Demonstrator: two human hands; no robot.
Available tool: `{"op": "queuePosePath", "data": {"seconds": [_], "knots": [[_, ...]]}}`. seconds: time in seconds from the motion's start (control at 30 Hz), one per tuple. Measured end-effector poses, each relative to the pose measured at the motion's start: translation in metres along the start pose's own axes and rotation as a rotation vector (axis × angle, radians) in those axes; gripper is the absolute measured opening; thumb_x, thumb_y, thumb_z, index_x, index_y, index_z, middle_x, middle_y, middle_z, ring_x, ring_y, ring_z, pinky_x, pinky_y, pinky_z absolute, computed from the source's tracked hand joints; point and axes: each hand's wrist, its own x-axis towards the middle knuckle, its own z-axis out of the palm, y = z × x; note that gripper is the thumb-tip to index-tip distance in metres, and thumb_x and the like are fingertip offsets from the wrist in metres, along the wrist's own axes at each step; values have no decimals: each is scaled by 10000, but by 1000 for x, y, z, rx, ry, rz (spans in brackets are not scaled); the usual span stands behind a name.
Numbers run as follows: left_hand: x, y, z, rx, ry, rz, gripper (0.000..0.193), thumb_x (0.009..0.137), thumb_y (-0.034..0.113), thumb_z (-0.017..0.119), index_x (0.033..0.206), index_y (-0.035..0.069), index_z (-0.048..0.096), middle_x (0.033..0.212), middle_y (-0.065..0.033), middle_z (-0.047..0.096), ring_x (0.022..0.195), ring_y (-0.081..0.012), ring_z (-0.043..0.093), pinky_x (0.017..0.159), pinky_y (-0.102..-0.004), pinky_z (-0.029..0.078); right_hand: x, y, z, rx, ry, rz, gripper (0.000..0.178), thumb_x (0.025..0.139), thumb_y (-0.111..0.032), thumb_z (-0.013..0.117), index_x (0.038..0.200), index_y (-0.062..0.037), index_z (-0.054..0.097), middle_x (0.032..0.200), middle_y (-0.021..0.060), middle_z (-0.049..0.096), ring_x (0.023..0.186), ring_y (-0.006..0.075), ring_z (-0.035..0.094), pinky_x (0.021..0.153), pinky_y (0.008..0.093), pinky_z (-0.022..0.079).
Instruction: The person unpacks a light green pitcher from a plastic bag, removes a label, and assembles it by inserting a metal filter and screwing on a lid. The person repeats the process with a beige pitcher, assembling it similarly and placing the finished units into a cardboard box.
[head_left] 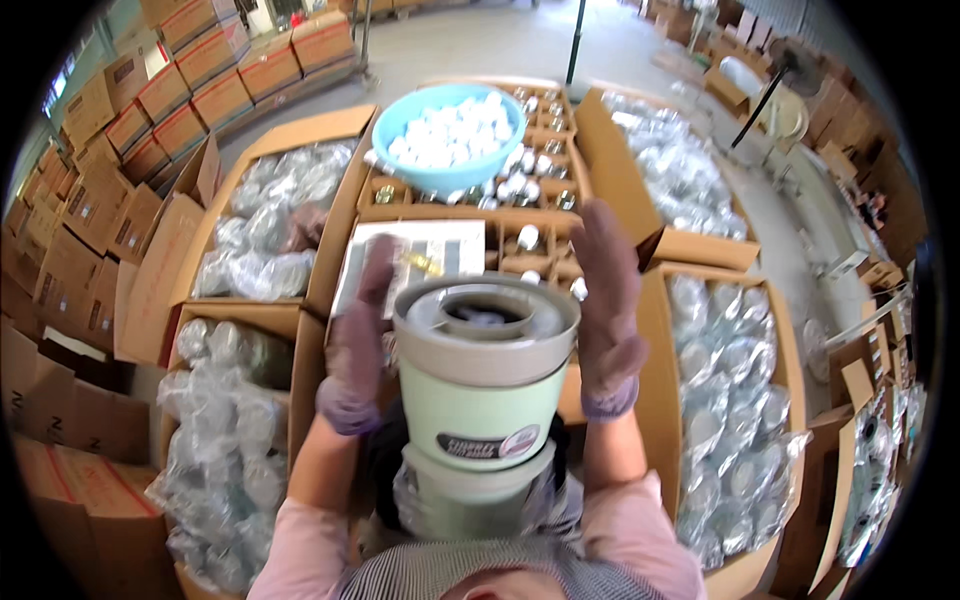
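Cartons (655, 385) flank green bucket (475, 400), basin (440, 180) beyond, left hand's (357, 350) and right hand's (607, 320) fingers (603, 228) outstretched.

Cylindrical pale-green bucket (478, 405): flanked by purple-gloved left hand (358, 345) and right hand (608, 315).
Round blue plastic basin (440, 180): set beyond, on divided brown cardboard carton (400, 212).
Rectangular brown cardboard boxes (648, 420): ranged left and right.
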Motion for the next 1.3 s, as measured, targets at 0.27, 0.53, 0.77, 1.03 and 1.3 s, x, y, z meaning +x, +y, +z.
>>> {"op": "queuePosePath", "data": {"seconds": [0.27, 0.53, 0.77, 1.03, 1.3], "knots": [[14, 12, 15, 5, -362, 106, 878, 864, 437, 706, 1486, -57, 332, 1525, -183, 390, 1418, -278, 373, 1181, -416, 274, 13, 33, 0, -109, -77, -229, 665, 1037, -529, 364, 1411, 10, 473, 1393, 196, 529, 1272, 277, 536, 1060, 389, 440], [70, -22, 7, -132, -208, -269, 711, 845, 116, 746, 1459, 43, 397, 1302, -94, 581, 1150, -203, 606, 963, -339, 514, 78, 80, -20, -250, 144, 113, 545, 1051, -446, 415, 1365, -14, 525, 1184, 103, 645, 1045, 191, 611, 992, 337, 453], [76, -137, 21, -441, -23, -639, 587, 904, 233, 736, 1360, 60, 409, 1260, -141, 559, 1051, -281, 658, 771, -401, 637, 31, 49, -4, -52, 360, 76, 378, 982, -187, 567, 1304, 11, 580, 1227, 134, 638, 1175, 205, 581, 1042, 340, 435], [110, -228, 7, 409, 159, -556, 644, 895, 376, 702, 1359, 34, 415, 1301, -215, 540, 1075, -385, 646, 841, -515, 587, -3, -4, 0, -11, -188, -83, 560, 917, -512, 573, 961, 26, 726, 1012, 188, 710, 991, 330, 692, 896, 403, 520], [138, -262, -71, 1286, 114, -780, 713, 908, 529, 591, 1373, -5, 507, 1311, -260, 605, 1222, -374, 604, 1015, -444, 489, -6, -16, 6, -306, -340, -250, 342, 709, -381, 764, 844, -68, 726, 772, 74, 674, 754, 291, 660, 703, 365, 482]]}}
